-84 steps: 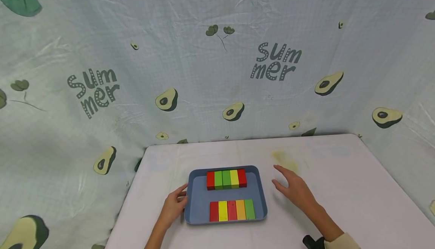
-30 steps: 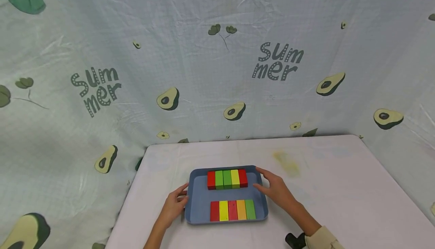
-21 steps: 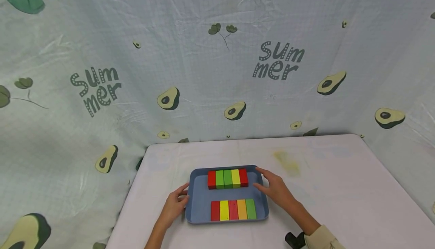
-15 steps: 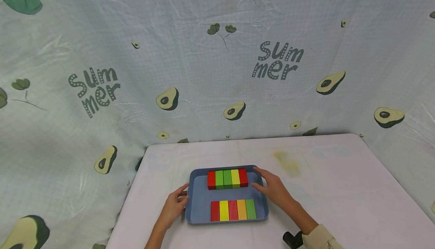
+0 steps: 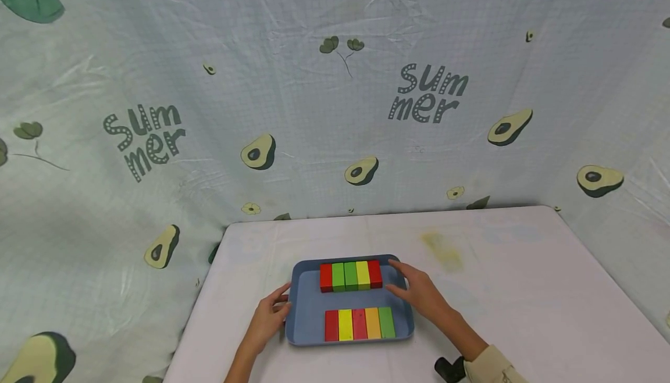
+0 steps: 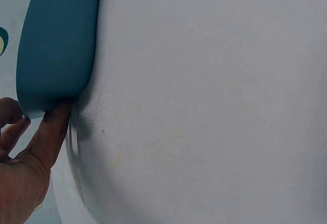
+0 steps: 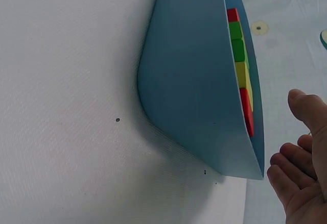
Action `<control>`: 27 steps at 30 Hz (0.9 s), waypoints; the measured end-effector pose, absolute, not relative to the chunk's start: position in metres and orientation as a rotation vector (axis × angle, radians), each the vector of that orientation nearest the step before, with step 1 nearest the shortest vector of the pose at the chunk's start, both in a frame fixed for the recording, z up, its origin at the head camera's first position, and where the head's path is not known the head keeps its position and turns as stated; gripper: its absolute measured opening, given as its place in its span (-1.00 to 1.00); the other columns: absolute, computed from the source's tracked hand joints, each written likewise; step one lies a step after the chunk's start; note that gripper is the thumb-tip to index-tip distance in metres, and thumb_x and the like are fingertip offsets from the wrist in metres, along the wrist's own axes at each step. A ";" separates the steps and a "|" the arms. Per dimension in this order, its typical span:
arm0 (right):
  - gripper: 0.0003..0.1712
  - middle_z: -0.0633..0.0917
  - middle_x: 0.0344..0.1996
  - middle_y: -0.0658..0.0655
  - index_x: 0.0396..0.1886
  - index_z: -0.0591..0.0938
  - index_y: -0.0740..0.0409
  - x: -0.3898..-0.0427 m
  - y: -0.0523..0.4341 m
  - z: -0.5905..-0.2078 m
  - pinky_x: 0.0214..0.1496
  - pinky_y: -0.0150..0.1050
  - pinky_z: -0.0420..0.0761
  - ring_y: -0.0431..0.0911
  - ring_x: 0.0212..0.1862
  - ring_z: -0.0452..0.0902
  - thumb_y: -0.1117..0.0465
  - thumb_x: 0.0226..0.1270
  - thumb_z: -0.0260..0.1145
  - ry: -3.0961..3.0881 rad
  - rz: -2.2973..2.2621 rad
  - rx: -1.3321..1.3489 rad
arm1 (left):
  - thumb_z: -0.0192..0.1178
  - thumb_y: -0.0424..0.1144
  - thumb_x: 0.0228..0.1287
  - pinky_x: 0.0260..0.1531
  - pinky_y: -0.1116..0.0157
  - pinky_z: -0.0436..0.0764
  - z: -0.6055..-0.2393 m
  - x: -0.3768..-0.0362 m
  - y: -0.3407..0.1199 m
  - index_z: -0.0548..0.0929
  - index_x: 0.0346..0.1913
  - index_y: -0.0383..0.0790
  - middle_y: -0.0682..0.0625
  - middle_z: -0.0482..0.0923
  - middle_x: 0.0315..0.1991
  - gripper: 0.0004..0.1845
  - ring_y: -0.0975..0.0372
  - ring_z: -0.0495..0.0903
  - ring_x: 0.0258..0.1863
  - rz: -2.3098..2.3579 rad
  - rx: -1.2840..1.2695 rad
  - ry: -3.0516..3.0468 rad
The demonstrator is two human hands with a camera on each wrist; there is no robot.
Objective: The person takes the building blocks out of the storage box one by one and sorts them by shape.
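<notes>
Blue tray partly hides left hand, hold seems unclear; right sleeve cropped

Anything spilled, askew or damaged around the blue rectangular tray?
A yellowish blotch marks the white table beyond the right hand, odd on that pale surface; possibly a stain. The coloured rectangular blocks lie in two rows.

- Behind the right fingers, past the wrist, a beige, faintly marked sleeve is worn.
- Beside its cuff, a short, rounded black piece is seen.
</notes>
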State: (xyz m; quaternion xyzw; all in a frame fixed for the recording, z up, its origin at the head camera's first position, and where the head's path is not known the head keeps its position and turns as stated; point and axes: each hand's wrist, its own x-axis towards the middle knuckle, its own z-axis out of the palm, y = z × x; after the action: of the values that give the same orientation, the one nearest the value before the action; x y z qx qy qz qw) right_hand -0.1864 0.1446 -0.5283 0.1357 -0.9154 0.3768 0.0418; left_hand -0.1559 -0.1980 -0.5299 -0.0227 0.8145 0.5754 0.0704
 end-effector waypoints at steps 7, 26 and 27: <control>-0.31 0.56 0.10 0.20 0.23 0.48 0.20 -0.189 0.144 -0.531 0.06 0.00 0.46 0.10 0.15 0.44 0.14 0.08 0.47 -2.839 1.128 0.410 | 0.08 -0.46 0.26 -0.42 0.21 0.58 -0.543 -0.162 -0.204 0.36 0.31 -0.34 -0.30 0.47 0.00 -0.47 0.04 0.57 -0.16 1.718 -0.071 2.475; -0.35 0.55 0.10 0.20 0.22 0.47 0.26 -0.190 0.131 -0.532 0.06 -0.01 0.47 0.08 0.13 0.45 0.19 0.13 0.43 -2.863 1.163 0.467 | 0.08 -0.45 0.27 -0.40 0.21 0.59 -0.544 -0.161 -0.201 0.36 0.32 -0.30 -0.31 0.47 0.03 -0.47 0.04 0.58 -0.14 1.704 -0.102 2.479; -0.34 0.55 0.10 0.21 0.22 0.47 0.27 -0.190 0.130 -0.531 0.05 -0.01 0.47 0.09 0.13 0.45 0.18 0.12 0.44 -2.860 1.155 0.468 | 0.08 -0.44 0.27 -0.40 0.21 0.59 -0.543 -0.161 -0.201 0.36 0.32 -0.31 -0.32 0.47 0.03 -0.47 0.04 0.58 -0.14 1.704 -0.095 2.480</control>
State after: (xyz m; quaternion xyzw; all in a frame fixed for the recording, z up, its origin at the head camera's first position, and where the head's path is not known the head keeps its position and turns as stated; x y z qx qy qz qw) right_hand -0.1900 0.1303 -0.5311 0.1501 -0.9167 0.3701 0.0110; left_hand -0.1607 -0.2012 -0.5435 -0.0313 0.8219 0.5649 0.0657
